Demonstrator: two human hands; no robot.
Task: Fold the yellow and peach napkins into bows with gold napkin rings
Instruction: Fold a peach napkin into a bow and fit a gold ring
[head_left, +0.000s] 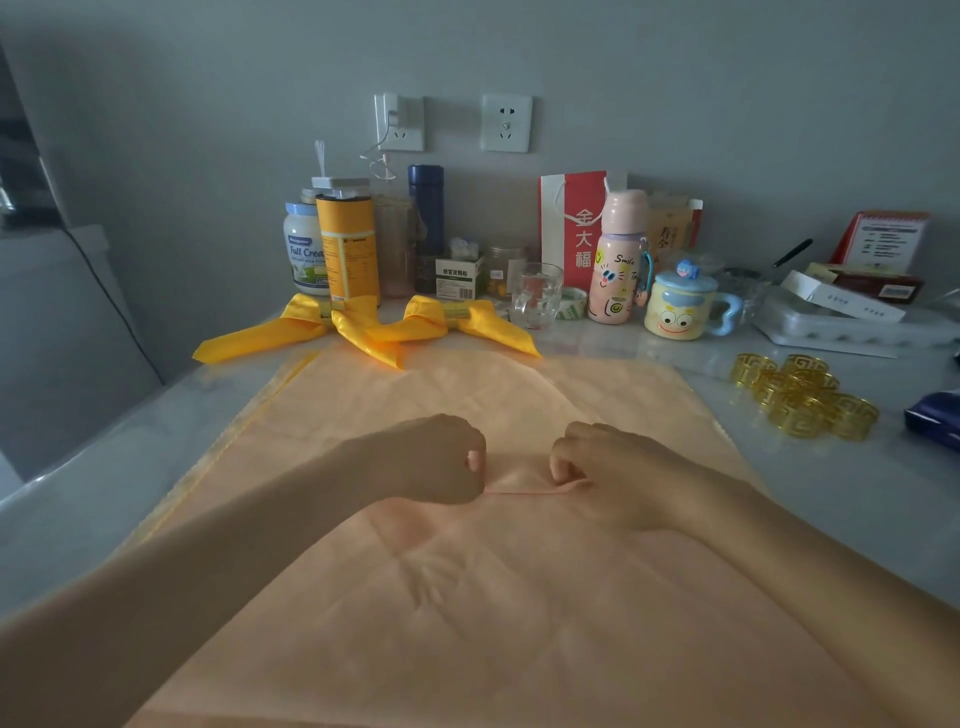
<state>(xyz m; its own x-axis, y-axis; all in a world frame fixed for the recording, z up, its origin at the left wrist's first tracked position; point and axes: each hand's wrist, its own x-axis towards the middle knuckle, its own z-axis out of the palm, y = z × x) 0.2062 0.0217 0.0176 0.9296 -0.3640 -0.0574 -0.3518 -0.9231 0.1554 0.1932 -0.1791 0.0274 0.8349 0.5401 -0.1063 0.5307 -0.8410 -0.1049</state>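
Count first: one peach napkin (467, 597), spread flat on a pale, glossy stone-look counter (857, 493), with both hands planted right in the middle of it. The left hand (441, 460) is balled up like a fist, knuckles up, pinching the cloth under it. The right hand (608, 473) has its fingers curled in, pinching the same raised ridge of fabric that runs between the two hands. Both bare forearms come in low over the cloth. It's matte and soft-looking, with a few creases on the body side of the left hand.

Beyond the hands are two finished bows, side by side in shiny yellow satin with pointed tails. The first bow (311, 319) sits beyond the left hand and the second bow (457, 319) is straight ahead, each cinched by a gold band (454, 313). Out past the right hand is a heap of loose gold napkin rings (805, 400), openwork key-pattern. I make it about six, but they overlap.
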